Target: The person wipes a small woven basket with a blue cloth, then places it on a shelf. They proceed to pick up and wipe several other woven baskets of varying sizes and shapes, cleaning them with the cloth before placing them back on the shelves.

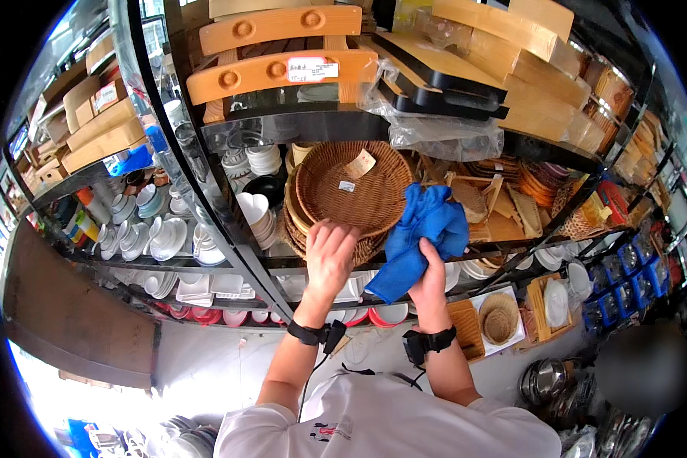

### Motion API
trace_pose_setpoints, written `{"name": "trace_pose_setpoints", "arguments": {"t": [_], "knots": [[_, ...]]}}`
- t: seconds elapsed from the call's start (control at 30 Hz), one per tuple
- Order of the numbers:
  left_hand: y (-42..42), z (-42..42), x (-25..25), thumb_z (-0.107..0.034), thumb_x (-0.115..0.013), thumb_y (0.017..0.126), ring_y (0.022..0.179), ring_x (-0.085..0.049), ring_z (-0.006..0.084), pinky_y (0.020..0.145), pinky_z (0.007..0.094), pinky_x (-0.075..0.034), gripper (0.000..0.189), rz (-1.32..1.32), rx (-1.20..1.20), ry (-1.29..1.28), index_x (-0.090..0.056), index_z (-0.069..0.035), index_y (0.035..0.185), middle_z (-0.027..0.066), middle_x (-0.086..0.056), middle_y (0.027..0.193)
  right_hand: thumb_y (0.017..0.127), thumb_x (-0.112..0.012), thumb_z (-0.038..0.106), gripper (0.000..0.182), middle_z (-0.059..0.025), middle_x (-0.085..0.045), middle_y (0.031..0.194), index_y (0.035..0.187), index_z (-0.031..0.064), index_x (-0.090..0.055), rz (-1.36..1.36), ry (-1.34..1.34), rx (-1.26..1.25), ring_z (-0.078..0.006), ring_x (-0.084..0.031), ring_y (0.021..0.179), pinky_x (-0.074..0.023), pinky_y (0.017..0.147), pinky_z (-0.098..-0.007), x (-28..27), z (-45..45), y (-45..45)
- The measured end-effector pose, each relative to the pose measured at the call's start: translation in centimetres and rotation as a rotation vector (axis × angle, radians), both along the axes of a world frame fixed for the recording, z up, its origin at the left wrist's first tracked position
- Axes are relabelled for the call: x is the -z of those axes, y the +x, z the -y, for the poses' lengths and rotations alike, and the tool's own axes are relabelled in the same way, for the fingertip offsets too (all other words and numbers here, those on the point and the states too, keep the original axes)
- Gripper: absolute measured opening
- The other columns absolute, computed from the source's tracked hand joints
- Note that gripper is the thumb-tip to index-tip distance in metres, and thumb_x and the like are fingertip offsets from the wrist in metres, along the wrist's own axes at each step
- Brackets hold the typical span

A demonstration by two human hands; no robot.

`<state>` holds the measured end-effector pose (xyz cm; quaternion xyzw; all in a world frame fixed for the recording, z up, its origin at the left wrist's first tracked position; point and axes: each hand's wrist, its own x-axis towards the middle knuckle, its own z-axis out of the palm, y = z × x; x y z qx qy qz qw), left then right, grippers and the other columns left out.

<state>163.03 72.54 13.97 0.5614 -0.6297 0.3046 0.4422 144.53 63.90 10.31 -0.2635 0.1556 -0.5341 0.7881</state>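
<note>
A round brown woven basket (pixel 352 197) rests tilted on a stack of similar baskets (pixel 293 232) on the shelf before me. Two small paper labels lie on its inner surface. My left hand (pixel 332 249) grips the near rim of the upper basket, fingers curled over the edge. Bunched in my right hand (pixel 429 269) is a blue cloth (pixel 421 235), one end hanging down to the left. The cloth is close against the basket's right side; whether it touches the weave I cannot tell.
Wooden racks (pixel 280 71) and black-edged boards (pixel 446 74) in plastic stand on the shelf above. White cups (pixel 256 214) sit left of the baskets, beside a metal shelf post (pixel 206 189). Woven trays (pixel 535 186) fill the right. Red-rimmed dishes (pixel 386 315) line a lower shelf.
</note>
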Motion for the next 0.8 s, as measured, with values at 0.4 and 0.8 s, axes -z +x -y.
{"name": "trace_pose_setpoints", "arguments": {"t": [0.4,0.8], "knots": [[-11.6,-3.3,-0.4,-0.014,-0.063,0.074,0.099,-0.061,0.0237,0.095,0.0414,-0.043,0.038,-0.069,0.071,0.184,-0.068,-0.004,0.110,0.0050,-0.064,0.103,0.102,-0.059,0.038,0.048,-0.0054,-0.063,0.125,0.138,0.0064,-0.053,0.086,0.108,-0.177,-0.0202,-0.061,0.112,-0.0493,0.100,-0.0372,-0.5,-2.1,-5.4],[-18.3,-1.1,-0.6,-0.012,-0.062,0.071,0.103,-0.060,0.0279,0.097,0.0441,-0.045,0.036,-0.011,0.141,0.406,-0.066,-0.001,0.104,0.0078,-0.063,0.107,0.094,-0.069,0.005,0.026,0.0016,-0.061,0.103,0.118,0.0077,-0.061,-0.211,0.125,0.056,-0.0098,-0.059,0.088,-0.0502,0.079,-0.0256,-0.3,-2.3,-11.1]]}}
